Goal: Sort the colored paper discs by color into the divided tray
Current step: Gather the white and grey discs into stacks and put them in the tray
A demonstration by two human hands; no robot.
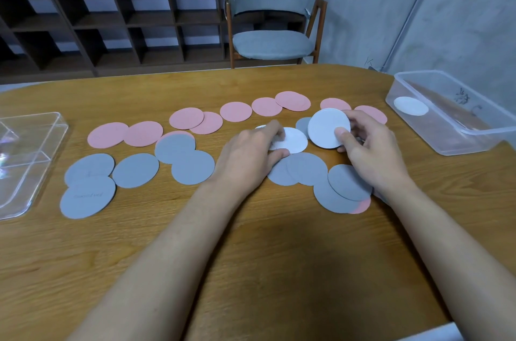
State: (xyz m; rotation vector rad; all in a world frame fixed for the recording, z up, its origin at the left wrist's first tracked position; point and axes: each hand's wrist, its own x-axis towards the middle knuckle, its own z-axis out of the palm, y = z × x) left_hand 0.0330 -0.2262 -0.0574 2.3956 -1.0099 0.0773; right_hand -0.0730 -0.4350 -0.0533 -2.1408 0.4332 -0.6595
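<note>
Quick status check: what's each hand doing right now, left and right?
Left hand: pinching the flat white disc, thumb at its near edge.
Right hand: holding the raised white disc between thumb and fingers.

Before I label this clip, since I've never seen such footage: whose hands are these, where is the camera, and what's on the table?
No machine here. A person wears a camera on the head, looking down at their own bare hands over a wooden table. Pink discs lie in the far row, grey discs nearer. The right hand pinches a white disc, lifted and tilted. The left hand grips a second white disc lying on the table. A clear divided tray sits at the left. A clear box at the right holds a lone disc, also white.
</note>
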